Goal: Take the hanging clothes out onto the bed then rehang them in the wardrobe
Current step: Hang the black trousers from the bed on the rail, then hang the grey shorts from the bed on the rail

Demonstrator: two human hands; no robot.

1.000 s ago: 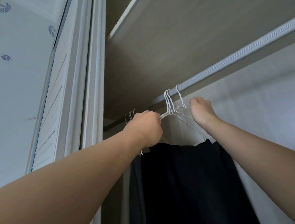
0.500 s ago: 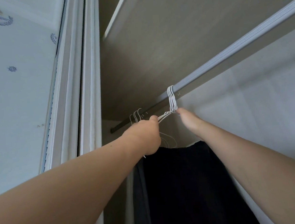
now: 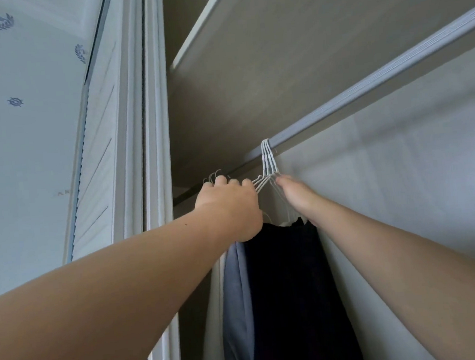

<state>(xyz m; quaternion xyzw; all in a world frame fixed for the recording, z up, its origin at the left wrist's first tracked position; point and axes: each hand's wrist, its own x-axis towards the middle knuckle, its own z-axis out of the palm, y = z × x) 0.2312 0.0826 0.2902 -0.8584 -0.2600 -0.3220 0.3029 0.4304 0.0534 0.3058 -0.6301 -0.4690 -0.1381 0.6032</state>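
Several white wire hangers (image 3: 267,160) hang bunched by their hooks on the grey wardrobe rail (image 3: 366,96). Dark clothes (image 3: 290,289) hang from them, with a blue-grey garment (image 3: 236,293) and a white one (image 3: 213,289) to their left. My left hand (image 3: 230,206) is raised and grips the left arms of the hangers, fingers curled round the wires. From the right, my right hand (image 3: 291,192) reaches up and pinches the hangers just below the hooks. More hanger hooks (image 3: 214,176) show behind my left knuckles.
A wooden shelf (image 3: 277,49) lies close above the rail. The wardrobe's white door frame (image 3: 152,129) stands at the left, and the pale back wall (image 3: 402,195) is behind the clothes. The rail to the right of the hooks is bare.
The spread hooks have been gathered into one tight bunch on the rail. My right hand slid from the hangers' right arm up to just under the hooks. The blue-grey garment has come into view.
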